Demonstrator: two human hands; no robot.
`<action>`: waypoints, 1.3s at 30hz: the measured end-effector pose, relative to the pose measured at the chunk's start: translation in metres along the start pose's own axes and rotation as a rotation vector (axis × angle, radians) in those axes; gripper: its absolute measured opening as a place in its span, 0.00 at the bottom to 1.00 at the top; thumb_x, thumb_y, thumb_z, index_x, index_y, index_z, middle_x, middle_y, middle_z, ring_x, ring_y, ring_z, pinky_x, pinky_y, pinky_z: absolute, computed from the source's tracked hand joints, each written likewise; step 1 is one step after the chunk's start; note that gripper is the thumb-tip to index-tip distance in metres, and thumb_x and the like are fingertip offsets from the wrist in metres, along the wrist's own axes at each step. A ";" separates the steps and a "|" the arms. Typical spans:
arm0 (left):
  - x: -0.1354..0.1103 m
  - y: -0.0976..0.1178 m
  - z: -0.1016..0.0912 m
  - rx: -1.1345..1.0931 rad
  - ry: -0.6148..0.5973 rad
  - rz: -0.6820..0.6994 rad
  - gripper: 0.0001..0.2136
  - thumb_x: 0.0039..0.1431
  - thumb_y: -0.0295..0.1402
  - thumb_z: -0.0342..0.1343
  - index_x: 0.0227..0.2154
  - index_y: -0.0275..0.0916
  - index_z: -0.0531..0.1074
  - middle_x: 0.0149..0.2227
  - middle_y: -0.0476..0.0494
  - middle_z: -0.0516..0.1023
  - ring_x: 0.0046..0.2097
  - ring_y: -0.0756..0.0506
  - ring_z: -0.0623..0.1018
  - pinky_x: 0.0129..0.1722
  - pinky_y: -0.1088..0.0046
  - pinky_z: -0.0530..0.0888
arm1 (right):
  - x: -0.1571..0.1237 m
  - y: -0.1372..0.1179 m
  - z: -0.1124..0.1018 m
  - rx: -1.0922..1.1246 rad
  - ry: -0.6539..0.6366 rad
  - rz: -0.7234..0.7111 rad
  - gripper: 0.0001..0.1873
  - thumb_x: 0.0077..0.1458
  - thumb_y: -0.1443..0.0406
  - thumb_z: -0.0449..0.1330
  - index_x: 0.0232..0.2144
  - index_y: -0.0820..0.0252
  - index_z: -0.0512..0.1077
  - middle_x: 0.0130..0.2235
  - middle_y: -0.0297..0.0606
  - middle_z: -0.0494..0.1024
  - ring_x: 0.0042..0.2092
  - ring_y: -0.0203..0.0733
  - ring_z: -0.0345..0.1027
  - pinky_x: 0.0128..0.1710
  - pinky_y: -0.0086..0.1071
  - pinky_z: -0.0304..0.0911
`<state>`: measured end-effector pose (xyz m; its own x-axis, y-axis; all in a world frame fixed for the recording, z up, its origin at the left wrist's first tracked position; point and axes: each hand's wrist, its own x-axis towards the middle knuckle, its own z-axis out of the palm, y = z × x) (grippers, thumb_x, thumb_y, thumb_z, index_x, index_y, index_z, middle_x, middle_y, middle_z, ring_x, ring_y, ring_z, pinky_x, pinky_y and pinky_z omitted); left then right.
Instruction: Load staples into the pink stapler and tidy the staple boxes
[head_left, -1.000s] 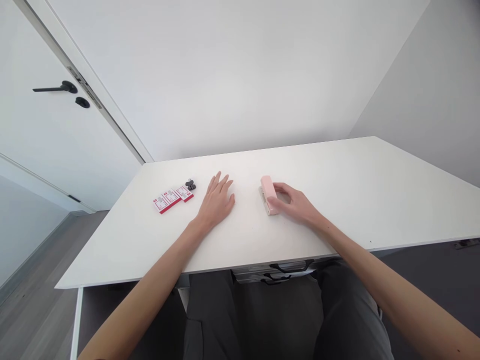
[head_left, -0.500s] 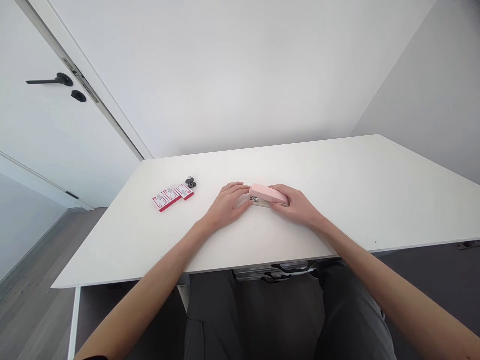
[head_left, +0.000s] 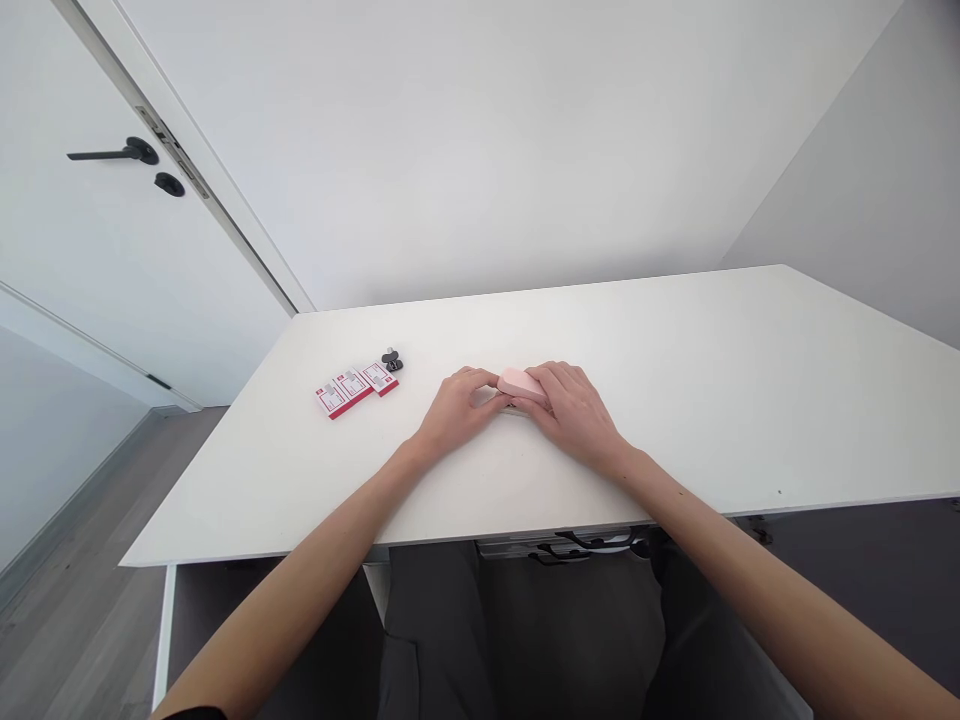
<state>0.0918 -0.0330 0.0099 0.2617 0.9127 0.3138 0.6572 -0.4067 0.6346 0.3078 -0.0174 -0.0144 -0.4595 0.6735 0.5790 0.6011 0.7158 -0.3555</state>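
A pink stapler [head_left: 517,382] lies near the middle of the white table [head_left: 675,380], its rounded front end pointing left. My right hand [head_left: 576,412] is wrapped over its top and rear, hiding most of the body. My left hand [head_left: 457,410] grips the front end, thumb and index finger meeting at the stapler's nose and base. Only a thin strip of the pale base shows between the hands. Whether any paper or staples sit in it cannot be made out.
Several small red-and-white boxes [head_left: 351,386] lie side by side on the left of the table, with small grey pieces on top. Black clips [head_left: 392,361] lie just behind them. A white door with a black handle [head_left: 139,150] stands at the left; drawers [head_left: 559,548] are under the table.
My right hand has slid forward and left along the stapler, now covering more of its top, and the gap at its front has narrowed. The view has shifted slightly.
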 end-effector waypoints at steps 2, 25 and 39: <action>0.000 0.000 0.000 -0.003 0.000 0.011 0.09 0.66 0.42 0.59 0.38 0.44 0.79 0.40 0.47 0.84 0.45 0.42 0.78 0.48 0.62 0.74 | 0.000 -0.001 -0.002 -0.003 -0.024 -0.003 0.16 0.73 0.52 0.50 0.49 0.55 0.70 0.46 0.47 0.79 0.47 0.56 0.70 0.50 0.49 0.64; -0.004 0.002 0.004 -0.112 -0.029 0.061 0.19 0.65 0.51 0.61 0.28 0.39 0.73 0.35 0.47 0.75 0.32 0.50 0.71 0.34 0.71 0.71 | 0.000 -0.005 -0.018 0.338 -0.151 0.162 0.13 0.70 0.52 0.56 0.48 0.50 0.70 0.48 0.42 0.79 0.51 0.54 0.67 0.51 0.47 0.65; -0.006 0.000 0.007 -0.070 -0.061 0.053 0.12 0.61 0.47 0.66 0.35 0.43 0.81 0.31 0.50 0.77 0.28 0.51 0.70 0.32 0.72 0.69 | 0.000 -0.004 -0.026 0.727 -0.221 0.405 0.22 0.64 0.46 0.62 0.53 0.47 0.74 0.55 0.39 0.78 0.53 0.52 0.72 0.51 0.43 0.70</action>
<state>0.0949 -0.0377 0.0032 0.3392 0.8896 0.3058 0.5906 -0.4545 0.6668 0.3225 -0.0252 0.0060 -0.4622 0.8690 0.1767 0.2127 0.3021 -0.9293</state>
